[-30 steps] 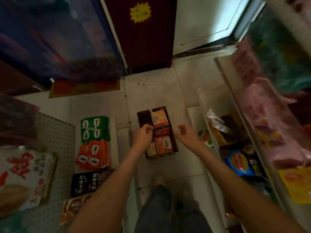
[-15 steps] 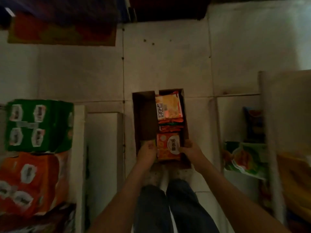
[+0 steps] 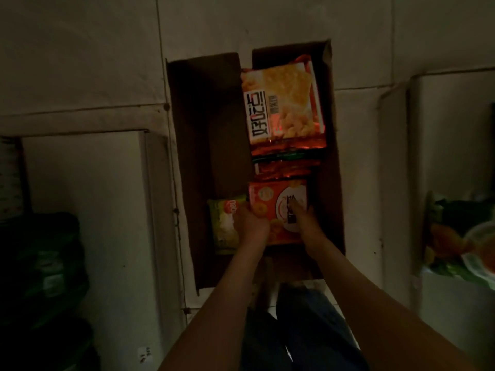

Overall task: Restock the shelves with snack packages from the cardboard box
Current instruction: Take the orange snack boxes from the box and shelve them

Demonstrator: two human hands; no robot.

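The box (image 3: 209,124) sits open on the floor (image 3: 80,62) right ahead of the person's feet, between a left shelf (image 3: 88,210) and a right shelf (image 3: 455,129) — a sensible spot, since either one is a short reach away.

The stock lies flat along the box's right side. A yellow pack (image 3: 281,103) is at the far end, red packs (image 3: 286,167) are stacked under and just nearer than it, and an orange pack (image 3: 278,199) is nearest. A green pack (image 3: 226,226) lies beside the orange one on its left. The left half of the box is otherwise bare cardboard.

Both hands are down on the orange pack, one at each side. That looks like a two-sided hold meant to lift the flat pack level out of the tight row. The left hand (image 3: 251,223) is curled at the pack's left edge, in the seam against the green pack, and seems to grip that edge. The right hand (image 3: 302,218) lies on the pack's face near its right edge with the fingers pointing forward. In this dim light I cannot tell whether it is clamping the pack or only resting on it.

The pack lies flat in the box, not yet lifted. The step in hand looks like picking it up.
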